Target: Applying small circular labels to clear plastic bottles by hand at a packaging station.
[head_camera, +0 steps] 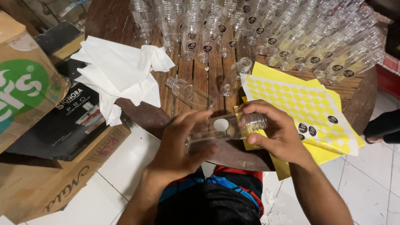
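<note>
Head cam view, the only one here. Both hands are on one clear plastic bottle held sideways over the near edge of the round wooden table. The left hand is curled around the bottle's base end, fingers closed on it. The right hand is wrapped around the threaded neck end, thumb underneath. There's a pale round sticker on the bottle's side facing the camera, so I'd guess the labelling step is the one in hand, with the sticker just being pressed on. My read is the next bit calls for smoothing it flat without creases, then a free spot to put the bottle down.

On to the table. Just right of the hands lie yellow sticker sheets, mostly peeled, with a few black round stickers left near the right hand. Two more bare bottles lie just beyond the hands, no labels that I can see. At the far side there's a big crowd of labelled bottles, each with a black dot. White crumpled tissue paper sits on the left.

Room-wise: white tiled floor, cardboard boxes stacked on the left, and somebody else's dark sleeve poking in at the right edge.
</note>
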